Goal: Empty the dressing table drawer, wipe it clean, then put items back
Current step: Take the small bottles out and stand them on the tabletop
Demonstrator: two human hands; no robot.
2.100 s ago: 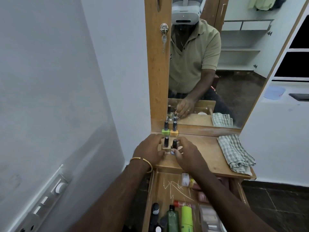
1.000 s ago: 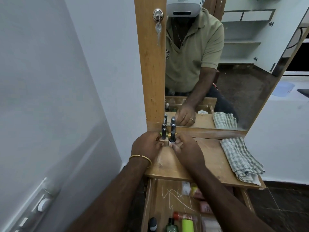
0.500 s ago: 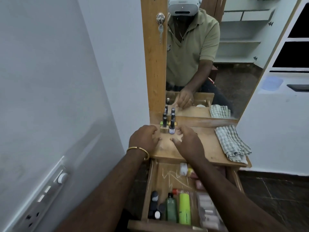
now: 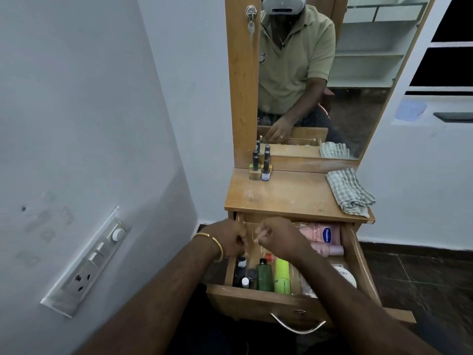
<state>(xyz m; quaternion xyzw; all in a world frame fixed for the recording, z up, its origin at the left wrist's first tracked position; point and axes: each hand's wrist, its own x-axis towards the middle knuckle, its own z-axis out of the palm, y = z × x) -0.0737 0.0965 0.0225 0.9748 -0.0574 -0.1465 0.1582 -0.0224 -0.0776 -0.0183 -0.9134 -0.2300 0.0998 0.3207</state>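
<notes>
Drawer [image 4: 291,302] pulled out below the tabletop [image 4: 289,196], most of its contents inside. Emptying looks barely begun: only a small cluster of nail polish bottles [image 4: 261,167] stands on the tabletop, at the back left against the mirror [image 4: 320,80].

Left hand [image 4: 227,239] and right hand [image 4: 277,235] both hover over the rear left part of the drawer, fingers curled. Neither shows anything in its grip; right fingertips look lightly pinched, but whether they hold something small cannot be told.

In the drawer, front row: small dark bottles [image 4: 242,274], green bottle [image 4: 265,276], lime-yellow tube [image 4: 282,278]. Pink lotion bottle [image 4: 321,234] lies at the back right, white round jar [image 4: 344,278] at the right, partly under the right forearm.

Checked cloth [image 4: 348,192] folded on the right edge of the tabletop, ready for wiping.

Risks, as judged:
- small bottles stand close together; a reach between them could tip neighbours
- nail polish cluster is top-heavy and glass by the look; more items set just beside it could knock it over
- cloth overhangs the right edge slightly; a sleeve or arm sweep may drag it off
- drawer far out; leaning on its front might strain it
</notes>
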